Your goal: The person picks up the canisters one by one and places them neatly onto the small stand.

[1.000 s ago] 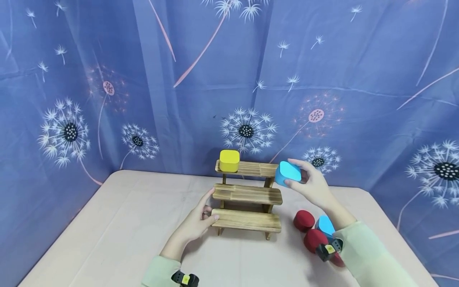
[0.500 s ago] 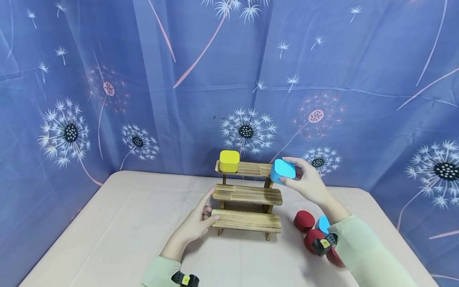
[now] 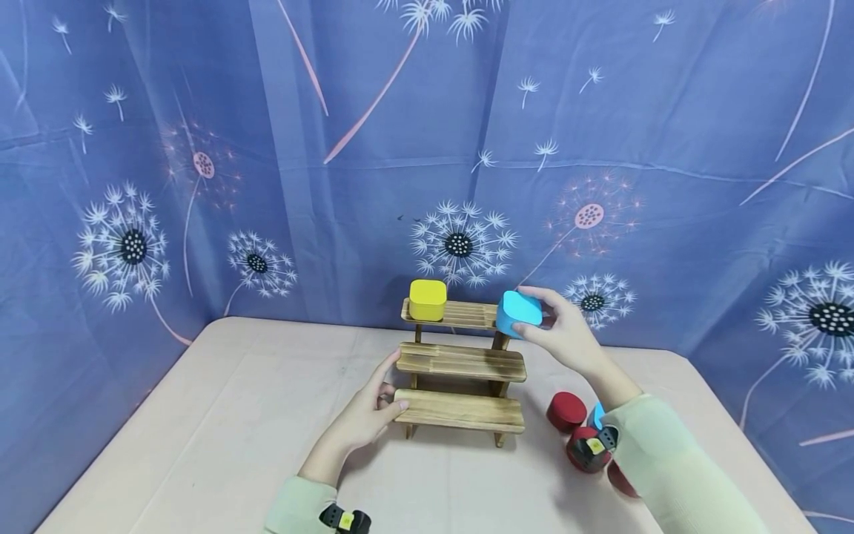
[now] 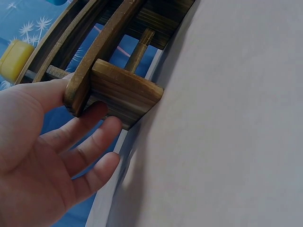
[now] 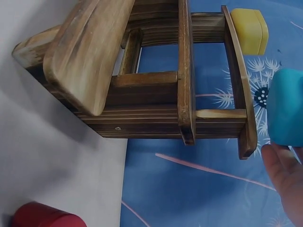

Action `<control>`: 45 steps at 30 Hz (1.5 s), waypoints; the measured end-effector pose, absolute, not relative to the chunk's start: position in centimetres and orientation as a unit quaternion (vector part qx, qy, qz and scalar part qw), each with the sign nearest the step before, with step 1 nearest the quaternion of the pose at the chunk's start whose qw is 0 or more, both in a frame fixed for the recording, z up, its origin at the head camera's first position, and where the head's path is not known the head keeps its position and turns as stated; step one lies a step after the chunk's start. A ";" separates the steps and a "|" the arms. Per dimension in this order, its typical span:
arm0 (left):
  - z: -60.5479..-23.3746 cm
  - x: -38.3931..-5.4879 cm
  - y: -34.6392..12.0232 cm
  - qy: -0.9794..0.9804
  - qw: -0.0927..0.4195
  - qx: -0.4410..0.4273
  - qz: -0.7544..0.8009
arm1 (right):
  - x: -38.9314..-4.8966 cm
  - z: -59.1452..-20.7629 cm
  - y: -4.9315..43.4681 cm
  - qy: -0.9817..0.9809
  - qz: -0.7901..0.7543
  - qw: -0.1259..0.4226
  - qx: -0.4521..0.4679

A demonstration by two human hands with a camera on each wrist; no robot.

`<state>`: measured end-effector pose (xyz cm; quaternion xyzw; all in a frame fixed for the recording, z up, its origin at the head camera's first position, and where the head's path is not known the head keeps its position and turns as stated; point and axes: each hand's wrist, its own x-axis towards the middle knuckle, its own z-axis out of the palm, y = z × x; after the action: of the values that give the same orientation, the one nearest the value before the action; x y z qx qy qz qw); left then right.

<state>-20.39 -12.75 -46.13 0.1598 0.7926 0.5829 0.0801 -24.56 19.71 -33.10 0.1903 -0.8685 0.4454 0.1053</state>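
A three-tier wooden display stand (image 3: 460, 361) stands on the table, with a yellow rounded block (image 3: 427, 300) on the left end of its top shelf. My left hand (image 3: 363, 414) holds the stand at its left end. In the left wrist view the thumb lies over a shelf's end, while other fingers (image 4: 97, 137) curl beside and below it. Between thumb and fingers, my right hand (image 3: 567, 334) grips a light-blue rounded block (image 3: 519, 313), which overlaps the top shelf's right end in the head view. The right wrist view shows that blue block (image 5: 288, 106) beyond the shelf edge.
Right of the stand, several red round blocks (image 3: 566, 411) and another blue block (image 3: 596, 417) lie on the table (image 3: 220, 415), partly hidden by the right sleeve and wrist strap. A blue dandelion-print curtain (image 3: 373, 222) hangs close behind the stand.
My right hand has carried the blue block leftward and slightly up, over the right end of the top shelf. The left hand and the stand have stayed put.
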 end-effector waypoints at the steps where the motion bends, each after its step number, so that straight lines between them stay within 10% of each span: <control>1: -46.1 -20.4 -12.8 0.792 0.080 0.160 0.584 | -24.6 -33.1 19.7 -0.867 0.448 0.103 0.192; 45: -43.3 -18.7 -12.4 0.776 0.086 0.156 0.605 | -26.8 -33.3 15.9 -0.857 0.467 0.070 0.205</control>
<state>-18.75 -12.42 -43.35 0.1564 0.7756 0.6055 0.0862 -26.79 15.92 -33.26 0.2053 -0.8573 0.4669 0.0696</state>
